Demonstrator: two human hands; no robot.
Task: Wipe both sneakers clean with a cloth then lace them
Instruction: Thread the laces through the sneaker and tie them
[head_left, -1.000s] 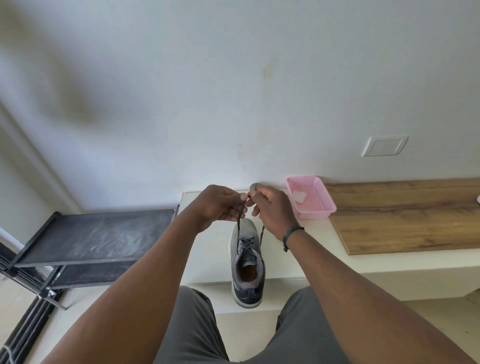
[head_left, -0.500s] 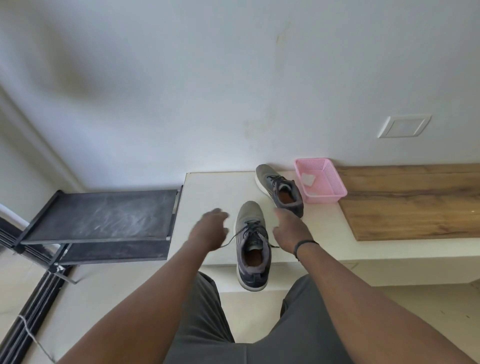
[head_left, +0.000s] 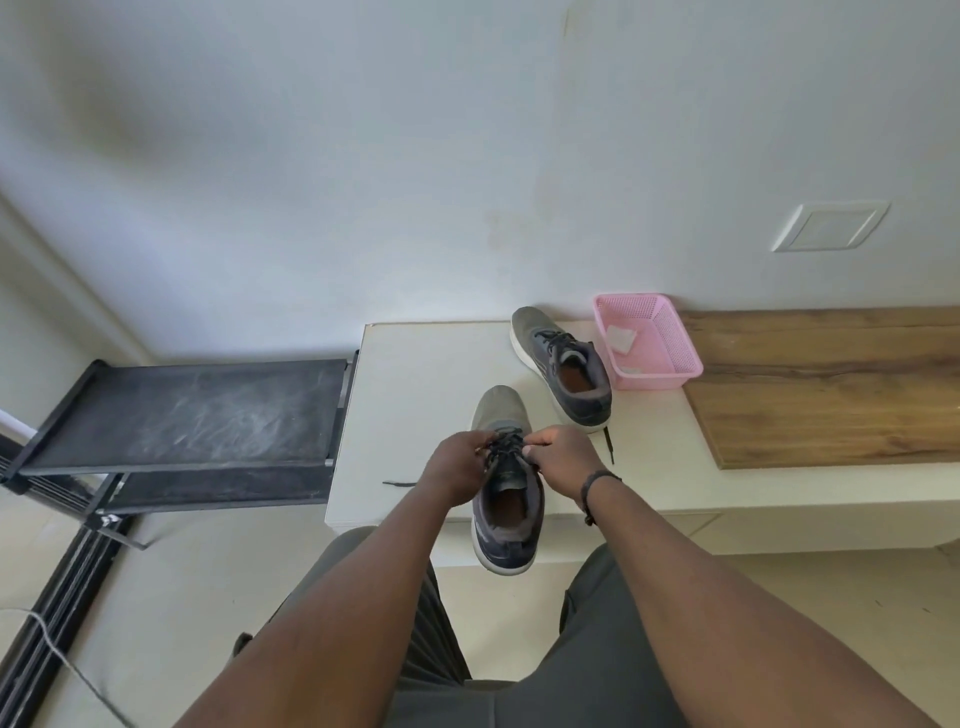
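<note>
Both hands pinch the dark laces over the near sneaker: left hand at 9 o'clock of the knot, right hand at 3. The second sneaker lies at 1 o'clock, touching the pink basket holding a cloth.

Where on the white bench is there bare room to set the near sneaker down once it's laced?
Bare: the bench's left part, between its left edge and the near sneaker. Also the wood board right of the basket. Crowded: the middle, with both hands, the far sneaker and loose lace ends.
</note>
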